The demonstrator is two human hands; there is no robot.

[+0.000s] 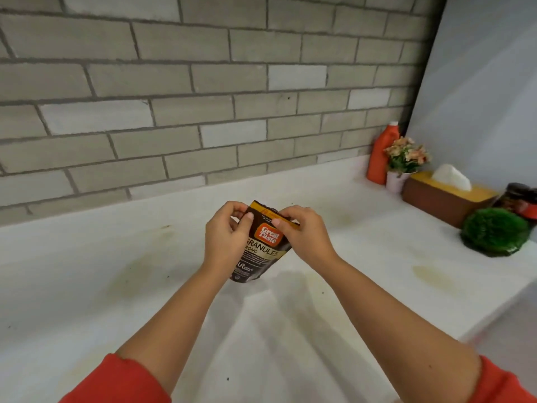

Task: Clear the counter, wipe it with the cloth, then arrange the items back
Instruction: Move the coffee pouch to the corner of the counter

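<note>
— Where exactly, the coffee pouch (261,254)?
— Mid-counter (116,257), out in the open, well apart from everything else. Tilted, with the top away toward the brick wall (174,82). Base touching the surface or just above it: cannot tell (shadow underneath, no clear gap).
— And held how?
— Pinched at the top edge from both sides. Left hand (225,234) with thumb in front and curled fingers behind the left corner, right hand (305,237) likewise at the right corner. Neither released, neither clenched on nothing.
— Why by the top rather than round the belly?
— Likely to press or fold the mouth closed before carrying, so as not to spill granules. A soft pouch, too, probably easier to steer by its stiffer seam.
— Rest of the things?
— Crowded along the right end: orange bottle (379,158) in the corner, flower pot (405,161) just beside it, tissue box (444,199) next, then a green tuft (494,234) and a dark jar (520,199) near the edge. Probably parked there to free the middle for wiping.
— Wiped already?
— Doubtful: yellowish stains (430,276) on the white top, no cloth in view.
</note>
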